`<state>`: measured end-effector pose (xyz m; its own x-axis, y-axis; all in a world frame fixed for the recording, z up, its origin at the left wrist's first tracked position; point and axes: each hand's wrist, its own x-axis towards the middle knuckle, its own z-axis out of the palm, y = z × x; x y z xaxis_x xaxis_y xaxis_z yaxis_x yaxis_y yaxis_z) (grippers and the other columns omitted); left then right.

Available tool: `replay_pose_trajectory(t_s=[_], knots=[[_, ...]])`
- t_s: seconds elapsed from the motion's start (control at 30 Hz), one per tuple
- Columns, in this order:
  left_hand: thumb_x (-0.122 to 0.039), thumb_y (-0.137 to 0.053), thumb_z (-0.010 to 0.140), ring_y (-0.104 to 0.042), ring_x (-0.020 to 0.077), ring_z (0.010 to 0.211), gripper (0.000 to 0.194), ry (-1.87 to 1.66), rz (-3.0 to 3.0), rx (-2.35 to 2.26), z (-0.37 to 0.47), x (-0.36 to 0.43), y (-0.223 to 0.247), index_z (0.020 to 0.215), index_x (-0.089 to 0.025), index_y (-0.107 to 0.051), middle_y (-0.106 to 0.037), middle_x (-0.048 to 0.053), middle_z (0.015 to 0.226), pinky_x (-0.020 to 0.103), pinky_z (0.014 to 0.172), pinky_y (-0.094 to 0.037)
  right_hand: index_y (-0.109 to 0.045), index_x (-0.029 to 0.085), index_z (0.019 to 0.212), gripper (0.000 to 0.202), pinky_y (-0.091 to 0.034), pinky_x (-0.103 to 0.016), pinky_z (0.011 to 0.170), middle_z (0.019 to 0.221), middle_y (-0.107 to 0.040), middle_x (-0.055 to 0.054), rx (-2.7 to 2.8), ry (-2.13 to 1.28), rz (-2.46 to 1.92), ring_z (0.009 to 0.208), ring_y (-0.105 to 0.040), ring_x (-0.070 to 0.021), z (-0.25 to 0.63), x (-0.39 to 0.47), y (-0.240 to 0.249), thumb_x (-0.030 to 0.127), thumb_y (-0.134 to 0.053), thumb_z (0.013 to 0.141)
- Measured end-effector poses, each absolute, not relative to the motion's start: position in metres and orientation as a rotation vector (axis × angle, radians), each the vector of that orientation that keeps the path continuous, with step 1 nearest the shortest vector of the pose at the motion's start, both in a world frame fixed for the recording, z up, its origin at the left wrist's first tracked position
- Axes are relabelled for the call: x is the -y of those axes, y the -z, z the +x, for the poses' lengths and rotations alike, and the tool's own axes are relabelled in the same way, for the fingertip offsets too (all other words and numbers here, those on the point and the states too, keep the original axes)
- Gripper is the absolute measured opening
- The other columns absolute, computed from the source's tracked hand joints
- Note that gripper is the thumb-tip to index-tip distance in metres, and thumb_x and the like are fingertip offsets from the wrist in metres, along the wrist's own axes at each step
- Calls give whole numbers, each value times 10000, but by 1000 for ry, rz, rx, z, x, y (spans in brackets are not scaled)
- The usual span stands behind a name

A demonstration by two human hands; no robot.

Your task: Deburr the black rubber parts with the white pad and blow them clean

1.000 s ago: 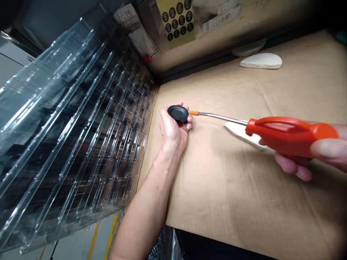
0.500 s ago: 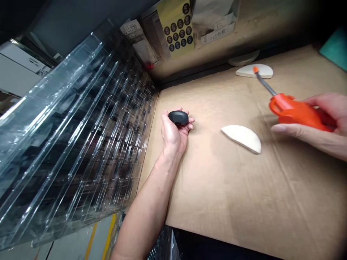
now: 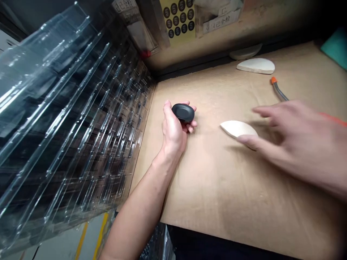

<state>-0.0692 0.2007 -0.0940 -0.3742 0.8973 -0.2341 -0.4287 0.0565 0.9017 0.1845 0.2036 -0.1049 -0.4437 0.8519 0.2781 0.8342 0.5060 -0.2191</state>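
Observation:
My left hand [image 3: 173,126] is closed around a small black oval case [image 3: 183,112], its smooth, rounded top facing up. It rests over the cardboard at the left. My right hand [image 3: 295,133] is blurred by motion, with thumb and fingers spread and nothing visible between them. Its thumb overlaps the right end of a white half-round pad [image 3: 234,127] lying on the cardboard; whether it touches the pad I cannot tell. Behind that hand lies an orange air blow gun with a bent grey nozzle [image 3: 280,93] and orange tip. Most of its body is hidden.
Stacked clear plastic trays [image 3: 67,119] rise along the left edge of the cardboard sheet [image 3: 206,187]. A second white half-round pad [image 3: 256,66] lies at the back. Yellow sticker sheet [image 3: 179,21] and paper slips hang on the rear panel. Something green [image 3: 336,48] sits at far right.
My right hand has let go of the orange blow gun, which now lies on the cardboard, and moved left to the near white pad. My left hand still holds the black case, tilted slightly differently.

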Motion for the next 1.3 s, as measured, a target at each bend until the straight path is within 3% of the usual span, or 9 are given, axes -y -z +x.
replay_pose_trajectory(t_s=[0.17, 0.33, 0.43, 0.57, 0.7, 0.9, 1.03, 1.2, 1.3], knots=[[-597, -405, 966, -537, 97, 431, 483, -1442, 515, -1193, -57, -194, 91, 929, -152, -590, -681, 50, 782, 217, 366, -359, -583, 213, 1296, 426, -440, -377, 680, 1110, -608, -110, 2571, 38, -1273, 916, -588, -279, 155, -195, 109, 481, -366, 1046], [-563, -453, 958, -555, 100, 444, 443, -1364, 500, -1189, -45, -188, 89, 920, -147, -599, -689, 59, 794, 220, 378, -393, -569, 293, 1386, 381, -477, -342, 732, 980, -566, -42, 2297, -300, -1222, 835, -595, -192, 155, -194, 108, 441, -419, 1069], [-570, -446, 961, -545, 103, 429, 460, -1328, 501, -1194, -41, -185, 88, 905, -146, -614, -672, 49, 721, 215, 368, -375, -581, 278, 1390, 370, -489, -343, 810, 988, -572, -42, 2204, -454, -1141, 906, -606, -187, 148, -191, 104, 406, -431, 1077], [-598, -412, 972, -506, 104, 394, 513, -1289, 513, -1204, -35, -182, 87, 883, -145, -635, -555, 2, 543, 201, 354, -327, -597, 232, 1385, 373, -488, -346, 801, 989, -564, -64, 2255, -495, -1079, 916, -601, -199, 142, -189, 103, 346, -432, 1070], [-603, -426, 968, -433, 87, 362, 514, -1278, 533, -1226, -32, -181, 87, 882, -143, -638, -494, -23, 491, 197, 342, -277, -594, 252, 1395, 385, -472, -335, 694, 1008, -542, -73, 2303, -443, -1088, 865, -588, -206, 141, -187, 104, 371, -430, 1067], [-655, -439, 943, -429, 76, 367, 558, -1312, 460, -1231, -31, -182, 88, 1013, -149, -662, -605, 15, 591, 202, 347, -261, -617, 266, 1348, 346, -477, -296, 719, 1006, -553, -59, 2334, -509, -907, 861, -575, -176, 138, -181, 101, 364, -430, 1074], [-676, -458, 932, -419, 94, 342, 579, -1300, 451, -1238, -30, -181, 89, 1074, -158, -673, -511, -22, 475, 212, 343, -254, -609, 292, 1361, 369, -423, -295, 611, 1068, -551, -80, 2368, -309, -1120, 838, -569, -196, 138, -184, 105, 405, -419, 1065], [-683, -420, 941, -421, 92, 351, 604, -1309, 502, -1267, -30, -181, 89, 1058, -153, -684, -577, 9, 524, 218, 341, -256, -634, 245, 1333, 341, -463, -306, 713, 998, -556, -65, 2337, -468, -952, 855, -571, -180, 138, -184, 104, 343, -445, 1066], [-692, -432, 933, -424, 88, 356, 596, -1305, 534, -1260, -29, -180, 90, 1029, -165, -694, -583, 11, 533, 209, 342, -258, -646, 274, 1316, 321, -426, -296, 650, 997, -549, -58, 2354, -430, -971, 819, -558, -173, 137, -183, 101, 345, -468, 1058]])
